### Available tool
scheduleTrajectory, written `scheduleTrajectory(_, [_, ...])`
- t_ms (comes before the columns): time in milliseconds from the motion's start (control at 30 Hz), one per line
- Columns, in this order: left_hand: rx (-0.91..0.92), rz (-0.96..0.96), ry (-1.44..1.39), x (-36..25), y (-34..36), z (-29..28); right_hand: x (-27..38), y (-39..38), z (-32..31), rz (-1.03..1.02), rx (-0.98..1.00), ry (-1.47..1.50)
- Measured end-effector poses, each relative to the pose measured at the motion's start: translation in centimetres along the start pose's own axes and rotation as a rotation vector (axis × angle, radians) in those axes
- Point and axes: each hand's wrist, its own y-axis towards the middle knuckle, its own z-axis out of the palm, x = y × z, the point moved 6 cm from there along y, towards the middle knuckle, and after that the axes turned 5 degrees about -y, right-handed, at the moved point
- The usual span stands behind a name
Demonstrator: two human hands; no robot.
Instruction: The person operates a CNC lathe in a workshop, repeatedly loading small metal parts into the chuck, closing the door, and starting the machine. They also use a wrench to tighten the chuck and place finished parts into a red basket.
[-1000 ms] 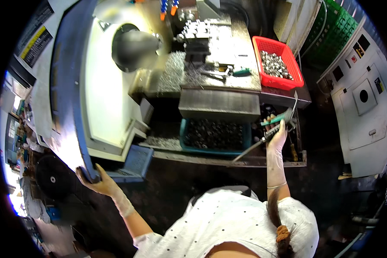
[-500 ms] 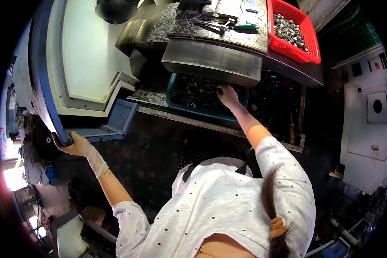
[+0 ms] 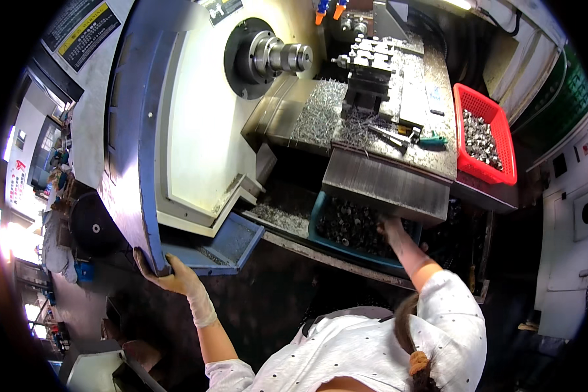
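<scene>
Two hands work well apart in my feed. The left hand point(image 3: 170, 274) is wrapped around the lower corner of the blue-edged door point(image 3: 148, 196), gripping it by the rim. The right hand point(image 3: 392, 230) reaches into the teal bin point(image 3: 316, 219), down at the small dark metal parts point(image 3: 349, 225); its fingertips are lost against them, so I cannot tell whether they have closed on a piece.

To reach well here, I would keep the right knuckles low, clear of the steel ledge point(image 3: 385, 186) just above them, and feel for a part with the fingertips. Sharp scraps could hide among the pieces, so I would press lightly, and I would keep the left grip steady so the door does not swing.

Beyond the right hand, past the ledge, the machine bed point(image 3: 438, 160) is littered with metal shavings point(image 3: 317, 117), and a green-handled tool point(image 3: 432, 140) lies on it. Farther out and to that hand's right sits a red basket point(image 3: 462, 124) of brighter parts. Between the hands a blue tray point(image 3: 238, 245) juts out over a dark floor point(image 3: 261, 294).
</scene>
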Motion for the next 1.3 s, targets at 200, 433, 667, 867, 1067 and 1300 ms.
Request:
scheduleTrajectory(200, [0.003, 0.028, 0.011, 0.6, -0.3, 0.2, 10.6, -13.5, 15.7, 0.091, 0.677, 0.234])
scheduleTrajectory(433, [0.032, 0.07, 0.058, 0.5, 0.2, 0.0, 34.6, -6.2, 24.9, -0.746, 0.181, 0.481])
scheduleTrajectory(667, [0.049, 0.077, 0.072, 0.7, 0.0, -0.2, 37.8, 8.3, 25.9, -0.71, -0.388, 0.469])
scheduleTrajectory(867, [0.081, 0.112, 0.134, 0.7, 0.1, -0.6, 37.9, 7.9, 26.8, -0.67, -0.038, 0.617])
scheduleTrajectory(1067, [0.097, 0.125, 0.125, 0.9, 0.1, -0.6, 38.6, 7.8, 25.9, -0.783, -0.244, 0.514])
scheduleTrajectory(1300, [0.106, 0.094, 0.094, 1.0, 0.0, -0.3, 39.1, 6.9, 25.0, -0.955, -0.454, 0.164])
